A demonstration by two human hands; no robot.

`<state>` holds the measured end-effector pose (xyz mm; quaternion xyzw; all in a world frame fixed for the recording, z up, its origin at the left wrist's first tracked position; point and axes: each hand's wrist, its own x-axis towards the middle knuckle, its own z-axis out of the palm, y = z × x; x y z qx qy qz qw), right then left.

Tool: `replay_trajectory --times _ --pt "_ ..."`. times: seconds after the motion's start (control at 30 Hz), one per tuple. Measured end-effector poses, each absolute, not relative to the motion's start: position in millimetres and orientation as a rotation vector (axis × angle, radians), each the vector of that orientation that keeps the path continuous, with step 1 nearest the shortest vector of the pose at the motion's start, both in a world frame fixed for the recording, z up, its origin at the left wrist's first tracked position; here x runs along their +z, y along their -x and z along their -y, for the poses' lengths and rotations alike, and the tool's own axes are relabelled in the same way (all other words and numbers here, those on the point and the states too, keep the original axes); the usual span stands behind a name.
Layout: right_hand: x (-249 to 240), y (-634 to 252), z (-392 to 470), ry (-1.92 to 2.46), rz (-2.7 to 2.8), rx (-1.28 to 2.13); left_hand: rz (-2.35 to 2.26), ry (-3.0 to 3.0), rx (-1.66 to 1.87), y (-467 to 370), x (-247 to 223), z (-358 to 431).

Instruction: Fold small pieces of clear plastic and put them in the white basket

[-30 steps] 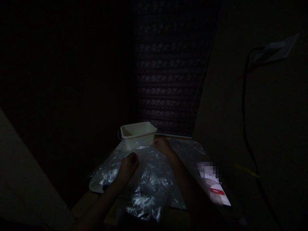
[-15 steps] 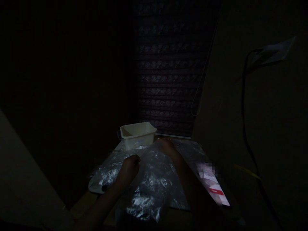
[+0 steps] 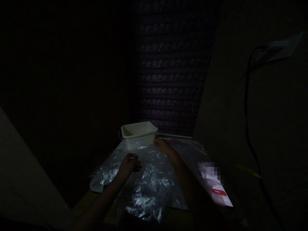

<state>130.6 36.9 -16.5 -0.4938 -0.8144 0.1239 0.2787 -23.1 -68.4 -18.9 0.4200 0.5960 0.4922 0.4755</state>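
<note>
Crumpled clear plastic sheeting [image 3: 154,179] covers much of a small pale table [image 3: 96,186] and hangs over its near edge. Over the left part of the plastic is my left hand [image 3: 131,163], its fingers apart and slightly curled, with nothing seen in them. My right hand [image 3: 162,146] reaches to the far side of the plastic, close to the right end of a white tub [image 3: 139,141]. Its fingers are dim, so whether they hold the plastic is unclear. The tub stands at the back left of the table.
A lit screen [image 3: 216,187] with a red patch lies at the table's right edge. Behind the table hangs a patterned blind [image 3: 163,80] with a cord. A black cable [image 3: 246,112] runs down the right wall from a socket area. The room is very dark.
My left hand has opened its fingers over the plastic. My right hand has shifted slightly left, nearer the tub. The plastic between the hands lies lower. The view has shifted a little.
</note>
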Motion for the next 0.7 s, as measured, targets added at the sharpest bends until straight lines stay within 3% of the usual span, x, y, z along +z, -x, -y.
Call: replay_trajectory --times 0.17,0.43,0.7 --pt "-17.4 -126.8 -39.5 1.326 2.164 0.336 -1.508 -1.130 1.166 23.2 -24.5 65.0" --pt "-18.0 -131.1 -46.3 1.243 2.007 0.642 -1.666 -1.629 1.162 30.7 -36.1 63.1" --pt "-12.8 -130.6 -44.4 1.360 2.056 0.519 -1.843 -1.886 1.132 26.1 -24.1 69.7"
